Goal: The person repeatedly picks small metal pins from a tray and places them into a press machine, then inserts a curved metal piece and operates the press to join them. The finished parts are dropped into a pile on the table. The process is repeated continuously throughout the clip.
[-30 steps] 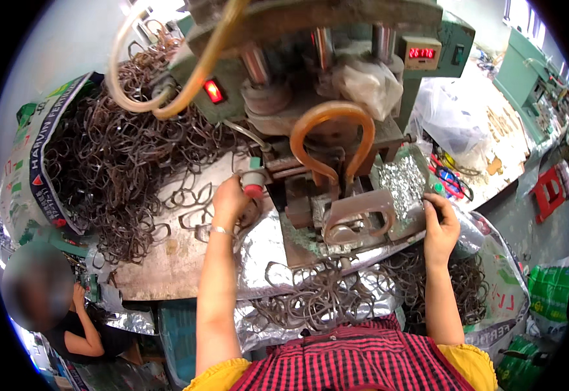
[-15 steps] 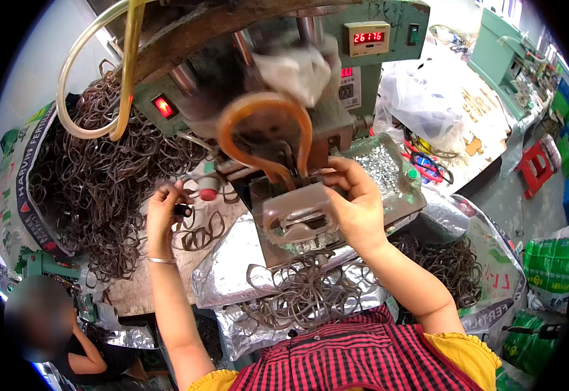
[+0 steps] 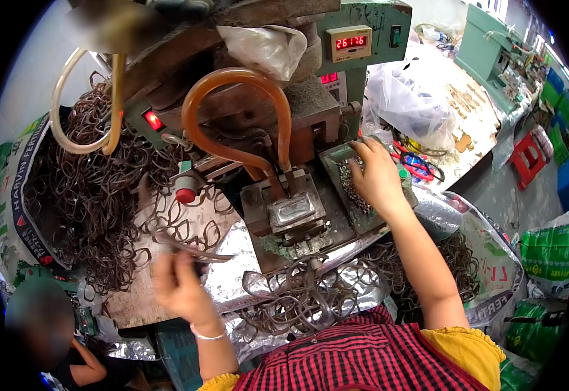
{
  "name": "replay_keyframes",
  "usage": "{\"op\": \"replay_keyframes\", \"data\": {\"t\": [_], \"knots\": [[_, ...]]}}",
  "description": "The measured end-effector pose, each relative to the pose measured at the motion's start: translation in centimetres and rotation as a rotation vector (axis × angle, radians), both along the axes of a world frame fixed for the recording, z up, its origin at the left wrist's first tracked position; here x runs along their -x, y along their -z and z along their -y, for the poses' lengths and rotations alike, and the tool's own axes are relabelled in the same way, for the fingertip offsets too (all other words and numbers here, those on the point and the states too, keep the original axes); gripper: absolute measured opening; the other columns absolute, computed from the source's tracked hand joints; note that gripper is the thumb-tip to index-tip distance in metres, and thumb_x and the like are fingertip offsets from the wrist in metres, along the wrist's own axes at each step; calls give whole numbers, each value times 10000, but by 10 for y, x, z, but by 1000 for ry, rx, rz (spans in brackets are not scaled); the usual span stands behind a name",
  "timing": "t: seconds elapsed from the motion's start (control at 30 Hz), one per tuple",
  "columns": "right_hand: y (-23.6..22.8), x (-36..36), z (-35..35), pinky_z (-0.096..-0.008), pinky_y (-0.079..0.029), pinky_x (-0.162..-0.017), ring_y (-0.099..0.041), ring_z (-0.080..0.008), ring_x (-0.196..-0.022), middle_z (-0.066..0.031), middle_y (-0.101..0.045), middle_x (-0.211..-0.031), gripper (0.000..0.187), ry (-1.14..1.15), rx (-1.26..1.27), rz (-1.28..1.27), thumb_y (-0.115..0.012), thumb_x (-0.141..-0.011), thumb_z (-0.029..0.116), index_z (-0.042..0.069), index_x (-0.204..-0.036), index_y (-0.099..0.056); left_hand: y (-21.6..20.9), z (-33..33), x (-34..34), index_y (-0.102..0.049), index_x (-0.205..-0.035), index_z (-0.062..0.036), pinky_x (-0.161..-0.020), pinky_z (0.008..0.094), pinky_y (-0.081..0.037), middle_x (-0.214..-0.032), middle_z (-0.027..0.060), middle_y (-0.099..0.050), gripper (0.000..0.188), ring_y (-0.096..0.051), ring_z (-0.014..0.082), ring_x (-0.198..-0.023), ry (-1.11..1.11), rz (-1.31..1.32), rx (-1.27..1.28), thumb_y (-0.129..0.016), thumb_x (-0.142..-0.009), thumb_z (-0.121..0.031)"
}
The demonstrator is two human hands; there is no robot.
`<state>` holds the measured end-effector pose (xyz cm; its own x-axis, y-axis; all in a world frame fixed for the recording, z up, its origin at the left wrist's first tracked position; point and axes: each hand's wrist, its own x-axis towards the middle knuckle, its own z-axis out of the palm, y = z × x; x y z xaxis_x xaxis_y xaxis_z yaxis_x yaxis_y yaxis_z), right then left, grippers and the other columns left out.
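- Head view: two hands, well apart, one at the left of the press (image 3: 317, 107), the other at its right.
- Left hand (image 3: 183, 293): blurred, raised over the table's near part; fingers and thumb closed on one thin dark frame (image 3: 214, 257); pale bracelet (image 3: 207, 333) at the wrist.
- Dark frame: seen nearly edge-on, above the fingers, its right end over silver foil (image 3: 232, 280).
- Right hand (image 3: 381, 179): fingers bent and a little parted over a shallow tray (image 3: 362, 221); cannot tell whether anything is gripped.
- Metal bits (image 3: 351, 186): small, shiny, in the tray, beside the fingers.
- Metal block (image 3: 292, 208): under the press, left of the tray, pale rounded plate on top.
- Amber tube (image 3: 196, 98): looped above the block.
- Red button (image 3: 184, 195): on a grey housing, left of the block.
- Heap of dark loops (image 3: 89, 195): far left, beside a printed sack (image 3: 20, 189).
- Loose loops (image 3: 307, 296): in front of the block, over foil.
- Clear plastic bag (image 3: 398, 91): beyond the tray.
- Co-worker (image 3: 89, 371): lower left, partly in view.
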<state>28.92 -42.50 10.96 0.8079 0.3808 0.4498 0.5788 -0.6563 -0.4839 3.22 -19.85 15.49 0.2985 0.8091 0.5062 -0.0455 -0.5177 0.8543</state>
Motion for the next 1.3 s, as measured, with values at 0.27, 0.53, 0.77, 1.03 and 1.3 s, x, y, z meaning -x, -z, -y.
{"op": "replay_keyframes", "data": {"t": [0.27, 0.53, 0.77, 1.03, 1.3], "knots": [[38, 19, 0, -459, -475, -888, -562, -339, -1102, -121, -635, -1086, 182, 95, -88, 66, -704, -795, 171, 52, -930, -676, -3, 35, -72, -697, -985, -36, -527, 316, -488, -925, 118, -645, 398, -614, 239, -672, 453, 77, -1057, -651, -607, 81], [9, 11, 19, -414, -472, -810, -610, -320, -921, -98, -659, -895, 107, 104, -405, 3, -709, -789, 149, 69, -848, -669, 5, 37, -74, -635, -974, -88, -544, 309, -463, -912, 126, -694, 275, -608, 247, -677, 512, 52, -1086, -600, -776, 100], [32, 17, 12, -452, -488, -773, -564, -318, -1108, -91, -626, -1113, 160, -197, -57, 184, -691, -775, 185, 105, -908, -651, 3, 32, -82, -648, -971, -65, -552, 317, -470, -906, 123, -695, 252, -622, 250, -687, 608, 97, -1033, -630, -769, 86], [31, -7, 3, -369, -493, -761, -631, -287, -872, -139, -651, -930, 154, -101, -278, 224, -611, -829, 23, 23, -977, -651, 9, 52, -13, -669, -955, -54, -723, 324, -500, -1044, 176, -667, 264, -642, 294, -857, 352, -95, -853, -729, -720, 49], [60, 5, 17, -227, -447, -799, -553, -76, -853, 4, -612, -946, 161, -3, -1076, -485, -616, -932, 77, 24, -1083, -629, -22, -79, -23, -704, -907, -51, -793, 363, -443, -969, 61, -661, 109, -554, 236, -912, -214, -240, -750, -670, -811, -10]]}}
